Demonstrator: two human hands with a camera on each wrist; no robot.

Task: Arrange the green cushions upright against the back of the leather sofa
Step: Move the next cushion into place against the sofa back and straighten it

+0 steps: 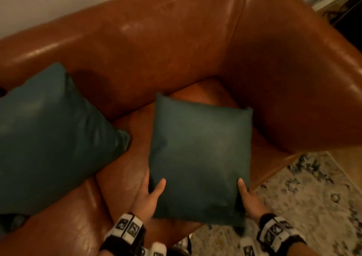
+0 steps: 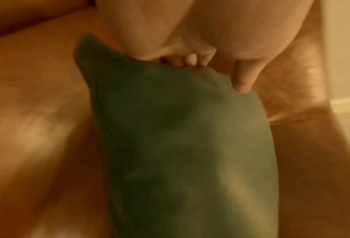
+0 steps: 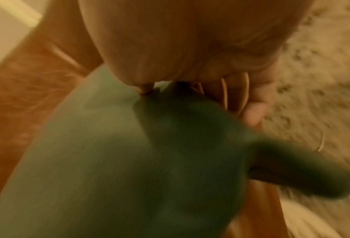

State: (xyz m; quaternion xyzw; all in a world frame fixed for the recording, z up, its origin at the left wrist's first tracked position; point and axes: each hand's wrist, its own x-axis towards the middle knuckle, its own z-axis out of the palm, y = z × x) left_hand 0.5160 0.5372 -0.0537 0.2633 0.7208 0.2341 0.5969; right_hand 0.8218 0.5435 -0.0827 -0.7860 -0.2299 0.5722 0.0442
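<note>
Two hands grip one square, matte green cushion (image 1: 199,158) by its near edge: left hand (image 1: 146,195) and right hand (image 1: 249,199), thumbs on top (fingers underneath). Beyond the fingertips: glossy brown leather sofa (image 1: 176,46); second cushion (image 1: 49,134) leans leftward.

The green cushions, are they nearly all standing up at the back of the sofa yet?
About halfway, it seems. The big cushion on the left already leans against the sofa back. The small cushion is in hand: the left hand and right hand grip its near corners, holding it over the seat, not yet at the back. Left to do: stand it upright against the back.
</note>
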